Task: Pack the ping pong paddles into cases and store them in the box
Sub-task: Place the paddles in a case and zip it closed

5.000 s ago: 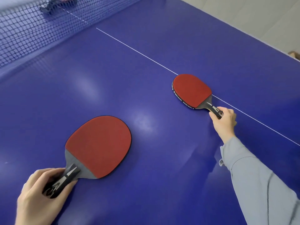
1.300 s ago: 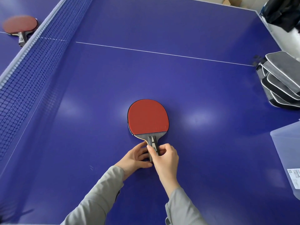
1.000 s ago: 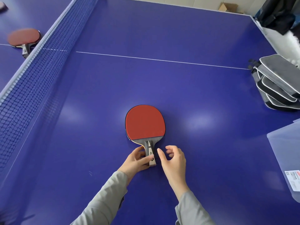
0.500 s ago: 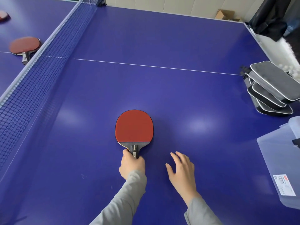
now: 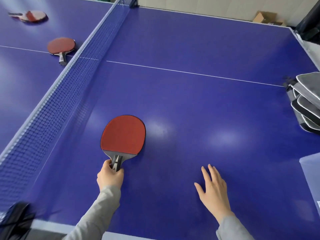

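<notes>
A red-faced paddle (image 5: 123,134) lies on the blue table, apparently stacked on a second paddle, its dark handle toward me. My left hand (image 5: 110,177) grips that handle. My right hand (image 5: 213,189) hovers over the table to the right with its fingers straight, holding nothing. Two more red paddles lie beyond the net: one (image 5: 61,46) beside the net, another (image 5: 32,16) blurred at the far left. A stack of grey zip cases (image 5: 306,104) sits at the right table edge. The corner of a clear plastic box (image 5: 310,168) shows at the right edge.
The net (image 5: 69,77) runs diagonally from lower left to the top centre. A white centre line (image 5: 190,72) crosses the table. A dark bag (image 5: 15,220) sits at the lower left, dark items (image 5: 308,26) at the upper right, and a cardboard box (image 5: 265,18) on the floor behind.
My right hand let go of the paddle handle and moved off to the right with its fingers spread. My left hand keeps its grip on the handle. The camera tilted up and left.
</notes>
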